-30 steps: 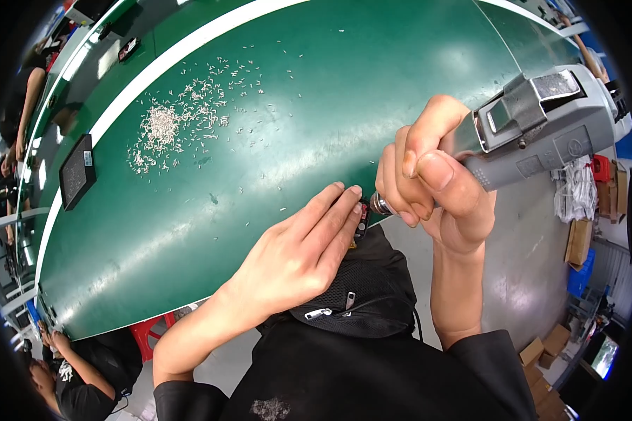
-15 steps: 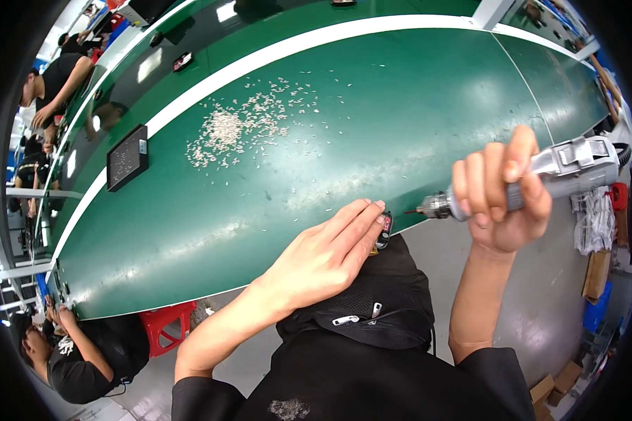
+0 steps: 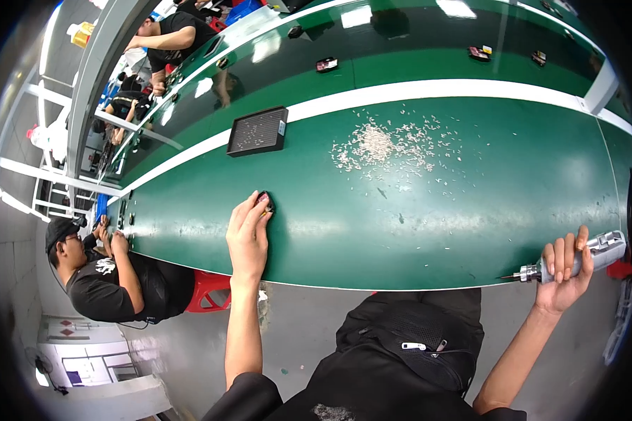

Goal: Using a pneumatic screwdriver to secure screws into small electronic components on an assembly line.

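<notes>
My left hand (image 3: 248, 235) lies stretched out on the green table (image 3: 470, 210), its fingertips on a small dark part (image 3: 267, 202). My right hand (image 3: 563, 274) is off the table's near right edge, closed round a grey electric screwdriver (image 3: 584, 257) whose tip points left. A heap of small pale scraps (image 3: 386, 149) lies spread over the middle of the table, well beyond both hands. A black tray (image 3: 258, 131) sits farther back on the left, beside the white stripe.
Several small dark parts (image 3: 326, 64) rest on the far green lane past the white stripe (image 3: 428, 92). A person in a black shirt (image 3: 112, 277) sits at the left by a red stool (image 3: 207, 291). More people work at the far left end.
My left hand has slid left and forward along the table onto the small dark part. My right hand has swung the screwdriver away to the right, off the table edge. The view has widened.
</notes>
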Demonstrator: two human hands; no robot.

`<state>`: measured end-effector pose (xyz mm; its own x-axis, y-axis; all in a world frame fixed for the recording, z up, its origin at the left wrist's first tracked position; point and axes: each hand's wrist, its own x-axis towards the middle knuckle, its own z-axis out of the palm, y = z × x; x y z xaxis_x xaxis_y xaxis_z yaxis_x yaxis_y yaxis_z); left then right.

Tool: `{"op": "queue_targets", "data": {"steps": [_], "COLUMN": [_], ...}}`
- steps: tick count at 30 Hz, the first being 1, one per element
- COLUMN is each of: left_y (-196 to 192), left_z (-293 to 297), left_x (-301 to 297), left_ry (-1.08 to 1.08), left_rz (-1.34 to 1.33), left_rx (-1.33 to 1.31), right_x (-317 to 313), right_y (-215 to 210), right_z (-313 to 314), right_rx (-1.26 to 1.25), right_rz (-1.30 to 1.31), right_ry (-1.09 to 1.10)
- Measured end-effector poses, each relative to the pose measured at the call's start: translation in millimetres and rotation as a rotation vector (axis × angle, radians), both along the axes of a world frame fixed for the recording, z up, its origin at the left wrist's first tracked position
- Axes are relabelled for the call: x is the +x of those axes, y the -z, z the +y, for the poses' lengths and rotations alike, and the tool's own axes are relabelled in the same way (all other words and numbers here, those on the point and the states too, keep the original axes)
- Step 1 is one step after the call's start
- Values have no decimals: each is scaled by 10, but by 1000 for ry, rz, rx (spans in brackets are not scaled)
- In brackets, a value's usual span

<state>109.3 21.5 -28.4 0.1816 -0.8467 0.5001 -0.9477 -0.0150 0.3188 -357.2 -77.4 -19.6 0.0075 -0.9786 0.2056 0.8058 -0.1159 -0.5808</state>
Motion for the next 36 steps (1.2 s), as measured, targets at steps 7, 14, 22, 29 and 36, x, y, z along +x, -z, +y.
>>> {"op": "queue_targets", "data": {"steps": [7,14,22,29,36], "left_y": [-6,-122,-160,194,-461], "left_z": [9,7,-7,263,-641], "left_x": [88,124,60,1530,-1306], "left_ry": [22,106,75,-400,292], "left_rz": [-46,-163,-238,-442,87], "left_rx": [-8,77,143,180,118], "right_x": [6,-32,-37,-56,-72], "right_y": [80,123,117,151,233], "right_z": [-42,-45,1,-12,-3], "right_rx": [24,62,97,143,110], "right_rz": [5,-56,-103,-366,-368], "right_ry": [-15,-26,-27,-11,51]}}
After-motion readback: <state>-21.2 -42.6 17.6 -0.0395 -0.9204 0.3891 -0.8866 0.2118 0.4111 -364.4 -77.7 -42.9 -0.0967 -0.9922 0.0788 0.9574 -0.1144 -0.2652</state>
